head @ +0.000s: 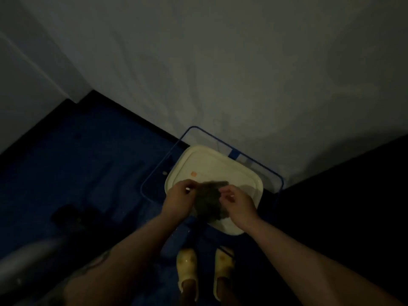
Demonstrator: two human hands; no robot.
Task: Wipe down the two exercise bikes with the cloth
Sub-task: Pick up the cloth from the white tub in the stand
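Nearest the camera, pale slippers (187, 272) on the blue floor (88, 162). Just ahead, left hand (180, 198) and right hand (237, 203) each pinch an edge of the dark cloth (209, 202), which hangs between them, equally near both, long axis roughly toward the wall. Beneath it a cream basin (249, 175) in a blue frame (223, 142). No bikes in view; wiping not started, probably.

The cloth (209, 202) is motion-blurred; dim light hides the floor (88, 173) detail; both forearms are cut off below.
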